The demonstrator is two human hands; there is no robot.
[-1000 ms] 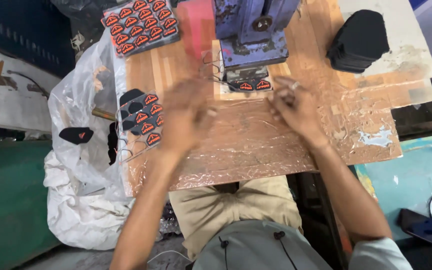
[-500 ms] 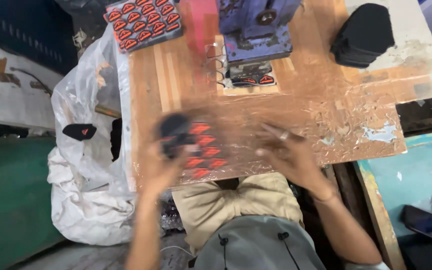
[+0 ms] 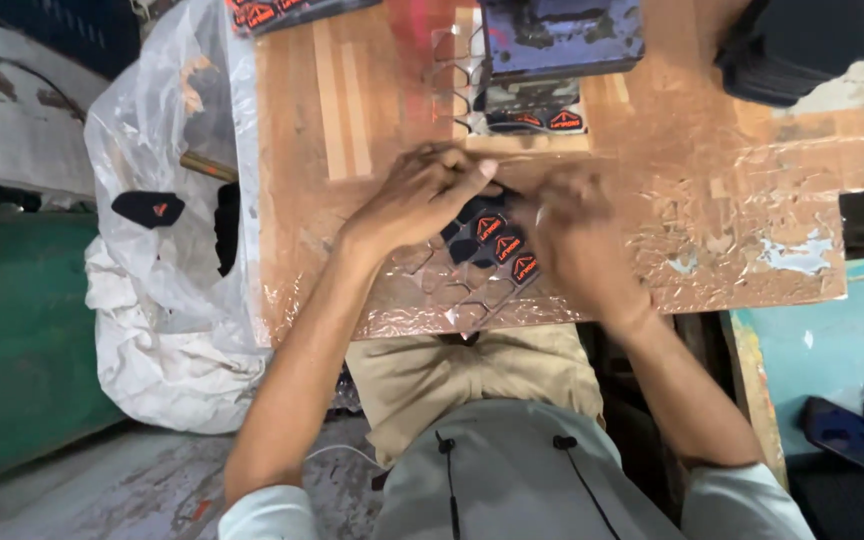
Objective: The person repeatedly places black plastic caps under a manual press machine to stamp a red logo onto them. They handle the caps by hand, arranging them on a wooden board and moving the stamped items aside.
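While both hands meet over the middle of the tabletop (image 3: pixel 352 150), a clear plastic sheet (image 3: pixel 472 295) of punched cells is worked between them. The left hand (image 3: pixel 422 195) is laid flat, fingers together, on the sheet's far end, pressing it down rather than clamping it. The right hand (image 3: pixel 572 235) is blurred; its fingers appear curled at the sheet's edge, but whether anything is pinched cannot be told. Black patches with orange marks (image 3: pixel 505 243) are seen still seated in the cells between the two hands; the cells nearer the body look empty. Beyond the hands a blue press machine (image 3: pixel 562 40) is seen, with two patches (image 3: pixel 542 120) under it. Left of the left hand a plastic bag (image 3: pixel 167 130) hangs. A risk is judged: the thin sheet overhangs the near edge, so a patch pushed out could be dropped to the floor.
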